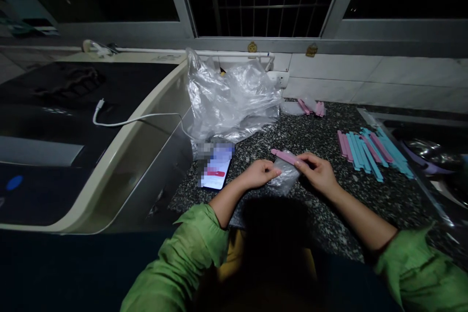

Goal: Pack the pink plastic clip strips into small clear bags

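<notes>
A pink bag-sealing clip (284, 156) is pinched at its right end between the thumb and fingers of my right hand (317, 171). Beneath it lies a small clear plastic bag (284, 178), partly covered by the clip. My left hand (259, 173) is closed, thumb against fingers, on the left edge of this bag. To the right, several pink and blue clips (365, 152) lie in a loose row on the dark speckled counter (310, 131). A few more pink clips (311, 107) rest in clear plastic near the wall.
Left of my hands lies a lit phone (218, 168). Behind it is a large crumpled clear plastic bag (230, 97). A washing machine (146, 102) with a white cable (146, 116) across it stands at left. The sink (431, 148) with metalware is at right.
</notes>
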A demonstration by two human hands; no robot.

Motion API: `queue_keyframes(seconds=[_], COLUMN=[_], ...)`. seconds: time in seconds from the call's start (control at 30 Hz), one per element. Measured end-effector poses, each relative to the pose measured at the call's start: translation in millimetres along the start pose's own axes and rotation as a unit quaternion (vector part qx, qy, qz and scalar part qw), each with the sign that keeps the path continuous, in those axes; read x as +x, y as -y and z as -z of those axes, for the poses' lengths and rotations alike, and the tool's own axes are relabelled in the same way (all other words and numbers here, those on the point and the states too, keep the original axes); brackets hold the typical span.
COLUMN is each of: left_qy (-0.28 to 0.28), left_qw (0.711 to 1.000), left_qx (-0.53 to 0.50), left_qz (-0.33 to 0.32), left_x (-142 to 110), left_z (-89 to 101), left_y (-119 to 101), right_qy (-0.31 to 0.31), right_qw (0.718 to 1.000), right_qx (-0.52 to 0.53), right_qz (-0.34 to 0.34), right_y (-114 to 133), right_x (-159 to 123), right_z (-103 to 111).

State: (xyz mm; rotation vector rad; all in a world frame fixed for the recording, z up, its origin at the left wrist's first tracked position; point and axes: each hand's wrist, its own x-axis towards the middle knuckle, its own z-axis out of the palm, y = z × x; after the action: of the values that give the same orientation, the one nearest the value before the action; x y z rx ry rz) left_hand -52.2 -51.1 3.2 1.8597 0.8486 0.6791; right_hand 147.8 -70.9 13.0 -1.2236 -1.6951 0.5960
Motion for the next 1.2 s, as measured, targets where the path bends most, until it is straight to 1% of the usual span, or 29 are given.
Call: queue_keyframes(seconds=[0.1,0.17,0.27,0.4,0.5,0.63,0.7,0.77,0.97,1.07,1.13,1.2], left_qy=[-0.027,-0.06,-0.104,-0.119,-0.139,-0.199,-0.233,-0.251,-0.274,-0.272,-0.278,-0.289], left_qw=[0.999,0.996,0.989,0.984,0.978,0.961,0.95,0.944,0.94,0.938,0.932,0.926], left_qx=[-0.022,-0.056,-0.099,-0.128,-0.151,-0.19,-0.204,-0.211,-0.203,-0.215,-0.231,-0.239], left_qz=[0.015,0.025,0.022,0.027,0.032,0.03,0.035,0.036,0.007,0.013,0.026,0.036], left_x=[-0.4,-0.7,-0.9,0.0,0.8,1.9,2.7,3.5,4.8,5.4,5.8,6.1], left_z=[-0.8,-0.9,-0.9,-1.7,-0.7,2.7,3.7,3.8,2.0,1.7,1.8,1.9], left_y=[-3.5,-7.1,-11.2,-10.3,-8.0,-6.9,-6.4,-5.5,-4.2,-4.0,-3.4,-2.7], right_qy=[0.019,0.034,0.062,0.082,0.074,0.081,0.097,0.104,0.091,0.082,0.051,-0.008], right_qw=[1.0,0.999,0.998,0.996,0.996,0.992,0.99,0.991,0.995,0.996,0.998,0.999], right_qx=[0.011,0.017,0.012,0.002,0.019,0.03,0.031,0.029,-0.004,-0.019,-0.018,-0.032], right_qz=[-0.007,-0.01,-0.012,-0.017,-0.053,-0.093,-0.094,-0.085,-0.05,-0.039,-0.036,-0.019], right_y=[0.8,1.7,3.9,5.7,4.3,1.1,-0.1,-1.3,-7.6,-11.3,-13.2,-14.6], right_x=[0.8,0.8,-0.5,-3.0,-3.6,-3.0,-3.1,-3.8,-6.1,-6.8,-7.0,-6.6], right_z=[3.6,4.2,1.2,-4.7,-6.3,-7.5,-8.9,-10.6,-15.2,-16.9,-16.3,-13.9])
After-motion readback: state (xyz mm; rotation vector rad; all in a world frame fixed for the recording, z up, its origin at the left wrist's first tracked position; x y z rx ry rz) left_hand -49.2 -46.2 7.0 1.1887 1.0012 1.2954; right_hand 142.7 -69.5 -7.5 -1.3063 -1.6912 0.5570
